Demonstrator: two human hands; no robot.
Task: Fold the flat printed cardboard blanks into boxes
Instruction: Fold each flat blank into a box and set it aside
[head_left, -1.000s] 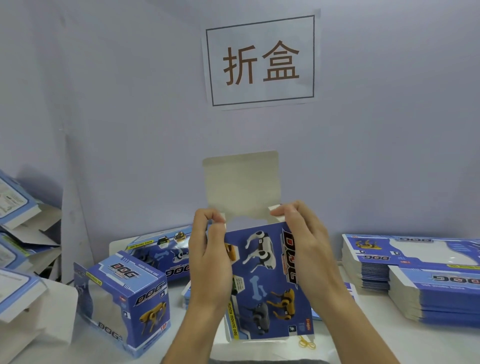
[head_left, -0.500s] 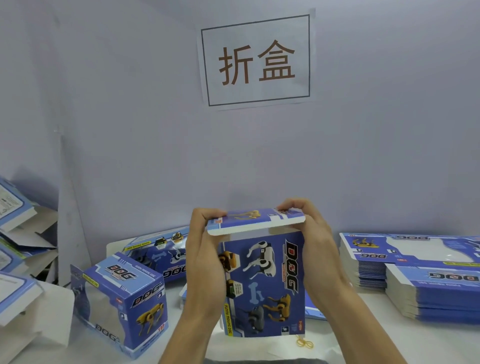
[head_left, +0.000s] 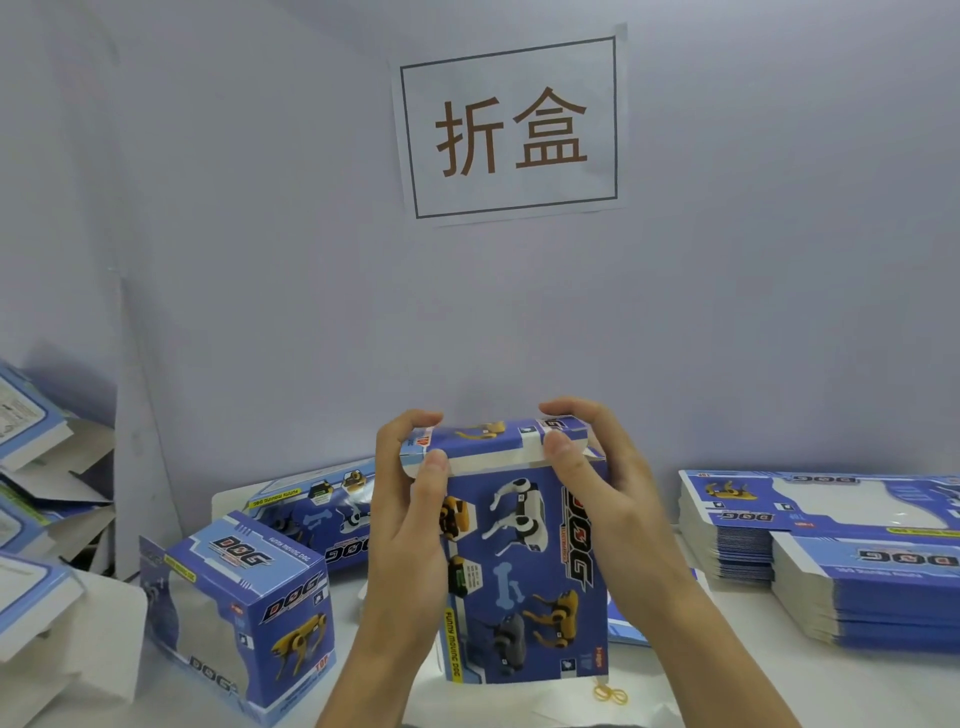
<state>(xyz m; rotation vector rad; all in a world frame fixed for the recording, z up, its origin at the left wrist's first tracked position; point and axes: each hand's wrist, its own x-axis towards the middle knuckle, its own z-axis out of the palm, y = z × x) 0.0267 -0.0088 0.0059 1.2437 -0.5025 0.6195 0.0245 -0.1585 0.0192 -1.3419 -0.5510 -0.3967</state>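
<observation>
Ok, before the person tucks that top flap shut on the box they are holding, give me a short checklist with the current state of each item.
1. Both hands on the box: ok. The left hand and right hand grip the held box at its upper corners.
2. Top flap folded over: ok, it lies across the top.
3. Tuck tab inside the slot: not ok, a white strip shows along the front edge under the thumbs.
4. Bottom end closed: cannot tell, it faces away.
5. Blanks left to fold: ok, a stack of flat blanks sits to the right.
6. Room to set it down: ok, beside the finished box on the left.
</observation>
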